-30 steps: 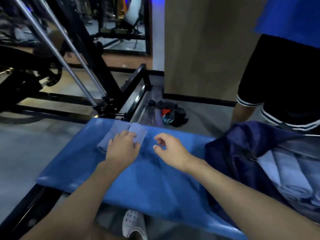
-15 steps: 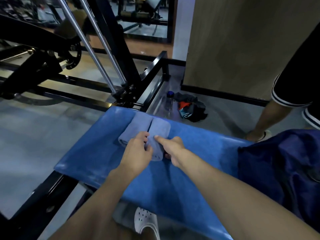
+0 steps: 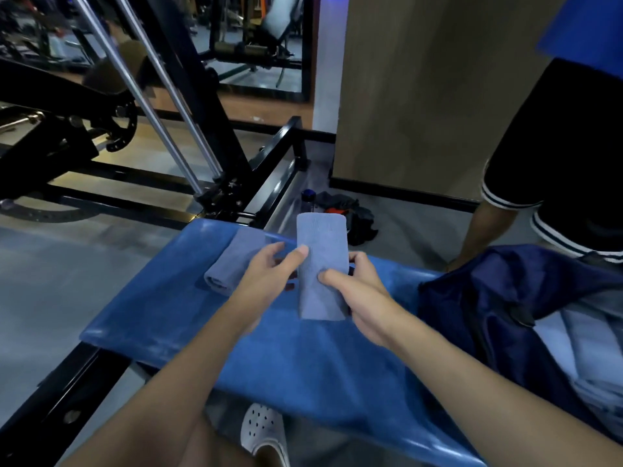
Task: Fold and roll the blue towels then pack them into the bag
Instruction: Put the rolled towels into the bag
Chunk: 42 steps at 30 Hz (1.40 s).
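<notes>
Two hands: both closed on one rolled grey-blue cloth towel (image 3: 322,264), lifted off the bench.
Near edge: white perforated clog-style shoe (image 3: 263,433) on the floor under the bench's near side.
Bench: long blue padded vinyl bench (image 3: 286,358), running from left to lower right across the view, black steel frame below.
Left hand (image 3: 266,281): fingers curled around the left side of the held roll, thumb tip pressed on its front face near mid-height.
Right hand (image 3: 360,298): thumb laid across the front of the roll's lower half, remaining fingers wrapped behind it; only their tips show past the right edge.
Held towel: upright, long axis pointing away from the wearer, bottom end just above the bench pad, top end standing against the floor behind.
Second towel: another rolled grey-blue towel (image 3: 232,261) lying on the bench pad at its far-left part, just left of the left hand, apart from the held one, open spiral end facing near-left.
Bag: dark navy fabric bag (image 3: 488,298) on the right end of the bench, mouth open toward the right; pale grey-blue rolled towels (image 3: 593,352) lie packed inside, count not clear.
Floor past bench: clear plastic bottle with dark blue cap (image 3: 307,201), beside a heap of dark clothing with a red patch (image 3: 350,214).
Right side: a second person standing, black shorts with white striped hems (image 3: 556,139), bare leg just beyond the bag.
Far left: black gym machine frame with two slanted chrome rods (image 3: 161,106).
Far centre: tan wood-look wall panel (image 3: 421,89).
</notes>
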### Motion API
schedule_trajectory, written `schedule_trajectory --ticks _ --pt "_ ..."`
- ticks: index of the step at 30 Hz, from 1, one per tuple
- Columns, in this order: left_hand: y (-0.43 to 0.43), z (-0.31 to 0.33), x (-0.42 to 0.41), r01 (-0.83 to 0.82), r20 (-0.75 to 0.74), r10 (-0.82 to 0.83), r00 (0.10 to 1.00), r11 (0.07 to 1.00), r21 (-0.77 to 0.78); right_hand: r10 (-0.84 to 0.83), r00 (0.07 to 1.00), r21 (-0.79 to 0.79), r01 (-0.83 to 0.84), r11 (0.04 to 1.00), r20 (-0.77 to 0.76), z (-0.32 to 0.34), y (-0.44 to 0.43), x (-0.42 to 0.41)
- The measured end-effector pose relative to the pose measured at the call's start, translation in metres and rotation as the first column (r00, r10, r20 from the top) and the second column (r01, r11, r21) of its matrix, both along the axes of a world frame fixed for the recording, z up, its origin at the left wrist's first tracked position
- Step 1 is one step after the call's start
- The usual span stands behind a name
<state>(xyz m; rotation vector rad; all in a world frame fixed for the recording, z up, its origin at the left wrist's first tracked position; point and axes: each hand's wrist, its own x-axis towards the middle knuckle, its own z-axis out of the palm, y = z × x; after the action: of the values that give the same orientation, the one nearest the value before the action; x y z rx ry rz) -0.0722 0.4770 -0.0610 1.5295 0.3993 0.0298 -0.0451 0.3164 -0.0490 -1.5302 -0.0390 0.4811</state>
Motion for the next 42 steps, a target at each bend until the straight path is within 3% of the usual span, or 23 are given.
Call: schedule_trajectory --ticks 2,4,7,11,15,18,21,24,27,30,33,38,42 --pt "-0.021 0.017 -0.002 0.096 0.085 -0.087 0.993 0.989 -0.110 0.009 0.999 0.027 -0.011 1.000 0.049 0.015 -0.025 -0.010" --pt "-0.045 0.033 -0.003 0.131 0.166 -0.112 0.980 0.985 -0.110 0.000 0.995 0.037 -0.003 0.999 0.095 0.026 -0.052 -0.020" --pt "-0.083 0.057 -0.008 0.105 0.257 -0.086 0.963 0.993 -0.061 -0.056 0.982 0.073 0.043 0.996 0.179 0.039 -0.091 -0.033" --pt "-0.137 0.085 -0.015 0.218 0.320 -0.219 0.922 0.975 0.038 -0.188 0.923 0.151 0.144 0.978 0.336 0.060 -0.142 -0.052" --pt "-0.192 0.105 -0.021 0.324 0.356 -0.397 0.846 0.913 0.248 -0.272 0.834 0.111 0.250 0.962 0.479 0.072 -0.197 -0.071" --pt "-0.229 0.104 -0.012 0.221 0.430 -0.459 0.777 0.839 0.497 -0.329 0.805 0.073 0.339 0.938 0.494 0.070 -0.240 -0.084" --pt "-0.263 0.103 0.000 0.125 0.427 -0.595 0.681 0.669 0.733 -0.393 0.788 0.056 0.419 0.906 0.474 0.066 -0.279 -0.095" --pt "-0.291 0.101 0.012 0.038 0.282 -0.727 0.626 0.389 0.920 -0.438 0.782 0.039 0.471 0.881 0.443 0.059 -0.310 -0.103" --pt "-0.310 0.095 0.023 0.002 0.130 -0.779 0.614 0.166 0.986 -0.467 0.788 0.022 0.501 0.865 0.401 0.049 -0.332 -0.106" --pt "-0.318 0.087 0.032 -0.017 0.045 -0.787 0.616 0.044 0.999 -0.476 0.798 0.005 0.510 0.860 0.370 0.040 -0.343 -0.106" --pt "-0.321 0.084 0.038 -0.041 0.045 -0.777 0.628 0.025 0.999 -0.450 0.824 -0.023 0.487 0.873 0.344 0.032 -0.346 -0.103" --pt "-0.317 0.083 0.045 -0.187 0.202 -0.745 0.636 0.106 0.977 -0.415 0.862 -0.049 0.446 0.893 0.290 0.027 -0.342 -0.081" --pt "-0.312 0.072 0.045 -0.145 0.130 -0.697 0.706 0.037 0.989 -0.501 0.849 0.015 0.506 0.862 0.171 0.019 -0.333 -0.053"
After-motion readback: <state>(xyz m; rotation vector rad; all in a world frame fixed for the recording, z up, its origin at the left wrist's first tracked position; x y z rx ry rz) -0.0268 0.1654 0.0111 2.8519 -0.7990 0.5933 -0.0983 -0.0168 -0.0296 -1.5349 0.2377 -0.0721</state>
